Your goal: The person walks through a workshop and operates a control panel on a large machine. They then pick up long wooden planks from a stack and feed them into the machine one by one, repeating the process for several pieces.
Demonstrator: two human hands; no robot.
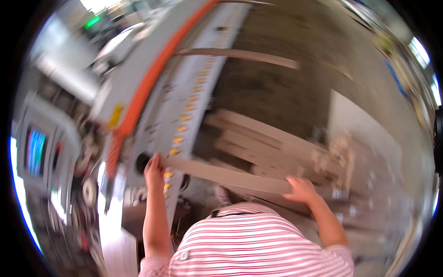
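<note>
A long, narrow brown board spans the space in front of my body, held by both hands. My left hand is closed on its left end, over the pale bed of a long machine, close to a dark round part. Toward the board's right end, my right hand grips it with the thumb on top. Motion blur hides the finer detail of the fingers.
Yellow rollers line the machine bed beneath an orange-edged cover. Another strip juts from the machine farther off. Several boards are stacked to the right. A control screen stands at far left.
</note>
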